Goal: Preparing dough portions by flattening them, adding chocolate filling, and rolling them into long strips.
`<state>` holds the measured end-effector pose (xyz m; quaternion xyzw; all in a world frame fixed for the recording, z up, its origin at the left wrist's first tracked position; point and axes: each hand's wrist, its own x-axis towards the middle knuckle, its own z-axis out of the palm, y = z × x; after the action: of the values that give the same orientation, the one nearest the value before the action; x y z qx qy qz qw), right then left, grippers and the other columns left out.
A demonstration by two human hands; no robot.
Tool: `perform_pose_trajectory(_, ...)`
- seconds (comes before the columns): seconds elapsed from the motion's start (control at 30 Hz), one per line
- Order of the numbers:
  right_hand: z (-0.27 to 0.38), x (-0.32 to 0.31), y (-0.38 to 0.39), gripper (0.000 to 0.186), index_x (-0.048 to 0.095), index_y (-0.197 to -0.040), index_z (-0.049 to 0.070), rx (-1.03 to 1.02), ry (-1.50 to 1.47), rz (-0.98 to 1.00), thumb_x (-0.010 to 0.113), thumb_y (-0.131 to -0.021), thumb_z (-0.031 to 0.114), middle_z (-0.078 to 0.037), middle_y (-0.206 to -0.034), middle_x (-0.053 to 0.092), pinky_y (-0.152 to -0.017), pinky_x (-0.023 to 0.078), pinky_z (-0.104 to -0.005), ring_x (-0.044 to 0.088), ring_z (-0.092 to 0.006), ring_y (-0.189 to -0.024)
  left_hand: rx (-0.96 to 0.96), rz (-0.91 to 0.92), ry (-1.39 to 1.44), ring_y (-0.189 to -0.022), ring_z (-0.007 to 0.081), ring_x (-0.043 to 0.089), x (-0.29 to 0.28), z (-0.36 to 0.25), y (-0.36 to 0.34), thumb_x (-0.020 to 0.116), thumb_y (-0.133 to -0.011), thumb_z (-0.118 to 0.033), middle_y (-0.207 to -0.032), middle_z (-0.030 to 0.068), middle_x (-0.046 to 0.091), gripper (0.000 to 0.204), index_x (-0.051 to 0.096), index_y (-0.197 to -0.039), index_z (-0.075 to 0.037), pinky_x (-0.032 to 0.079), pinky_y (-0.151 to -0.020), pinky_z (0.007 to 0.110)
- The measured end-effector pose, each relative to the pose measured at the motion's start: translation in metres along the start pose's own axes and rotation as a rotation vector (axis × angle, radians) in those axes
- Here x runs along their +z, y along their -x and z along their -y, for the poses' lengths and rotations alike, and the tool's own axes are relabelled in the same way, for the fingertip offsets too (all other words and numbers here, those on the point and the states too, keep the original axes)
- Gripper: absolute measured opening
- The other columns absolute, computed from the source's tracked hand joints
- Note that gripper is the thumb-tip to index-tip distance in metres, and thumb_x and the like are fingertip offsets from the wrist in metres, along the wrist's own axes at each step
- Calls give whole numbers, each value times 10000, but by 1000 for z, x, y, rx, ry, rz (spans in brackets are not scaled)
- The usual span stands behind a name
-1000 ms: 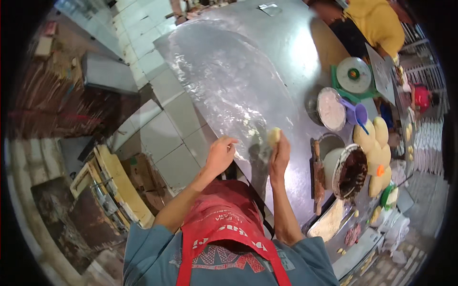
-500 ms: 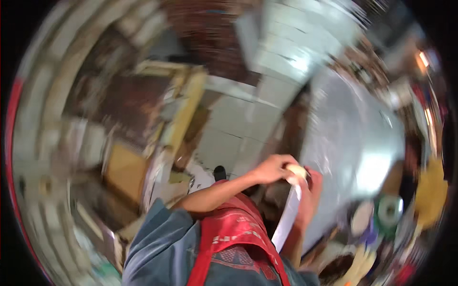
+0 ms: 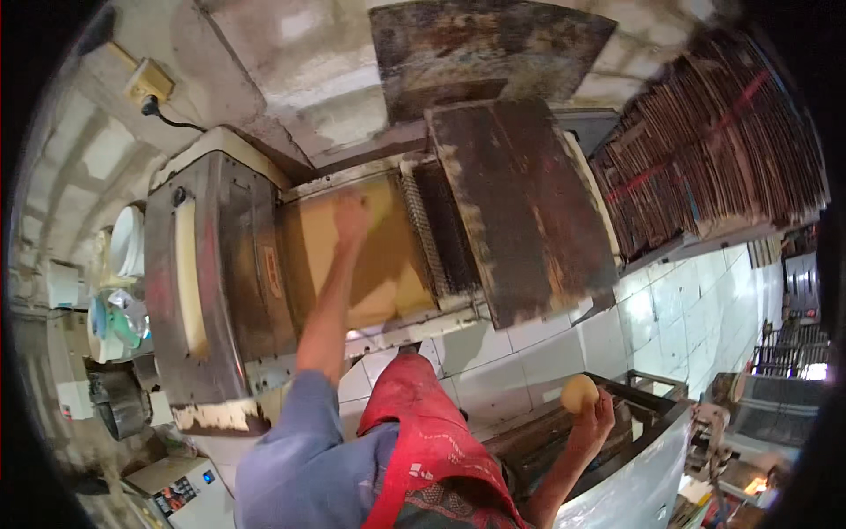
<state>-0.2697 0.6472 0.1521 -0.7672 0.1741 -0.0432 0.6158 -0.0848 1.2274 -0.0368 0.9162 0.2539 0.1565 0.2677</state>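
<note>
My left hand (image 3: pixel 351 218) reaches onto the yellowish flat bed (image 3: pixel 317 264) of a metal machine, its fingers too smeared by motion to read. The machine has a dark steel housing (image 3: pixel 242 273) on the left and, right of the bed, a dark ridged part (image 3: pixel 441 225) beside a worn brown board (image 3: pixel 533 212). Out at the lower right, my right hand (image 3: pixel 593 419) grips a pale round piece of dough (image 3: pixel 577 393), fingers closed round it, above a dark metal frame beside the table edge.
Stacked flattened cardboard (image 3: pixel 696 159) stands at upper right. A socket block (image 3: pixel 150 82) with a plug is on the wall. Buckets (image 3: pixel 127 242) sit left of the machine. A steel table edge (image 3: pixel 630 480) is at lower right, a tiled floor (image 3: pixel 670 317) beyond.
I have turned from the steel worktable to the machine. The dough, between both hands half a second ago, is now in my right hand alone; my left hand has moved onto the bed.
</note>
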Motion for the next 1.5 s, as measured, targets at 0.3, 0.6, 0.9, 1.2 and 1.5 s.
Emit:
perform_pose_trajectory(0.3,74,101,-73,271,661,-1158,-25,-61,273,-44,704,-941,132,-78,-1061,665,-868,519,-335,625,-186,-985,-135,686,-480,-1205,406,628,55,196,-171,422,-1052,-365,-1333,186,651,401,653,-1283,-131,520,-1000,571)
perform_pose_trajectory(0.6,92,111,-95,268,649,-1152,-24,-50,186,-134,711,-912,79,-79,-1061,668,-864,527,-327,624,-182,-983,-114,646,-514,-1075,429,680,108,250,-197,415,-1050,-544,-1157,187,730,583,744,-1097,-66,495,-987,593)
perform_pose_trajectory(0.9,130,192,-101,293,651,-1149,-38,-164,267,161,710,-862,-44,-95,-1048,677,-860,524,-306,642,-180,-977,-420,-191,95,-1140,363,643,27,0,-77,562,-1050,-414,-1255,251,649,454,645,-1239,-10,533,-922,501)
perform_pose_trajectory(1.2,191,303,-25,244,639,-1132,-34,-383,1,777,716,-909,30,-67,-1028,662,-854,515,-287,628,-147,-973,-167,572,1178,-1099,202,664,-215,-164,110,758,-924,-158,-1190,119,694,399,633,-1263,11,554,-913,345)
perform_pose_trajectory(1.5,239,406,130,238,640,-1113,-15,-537,7,904,744,-902,25,-39,-984,653,-763,489,-236,611,-109,-882,-226,-358,-16,-853,423,727,-437,81,100,640,-902,-209,-908,242,742,268,728,-1059,-10,579,-782,482)
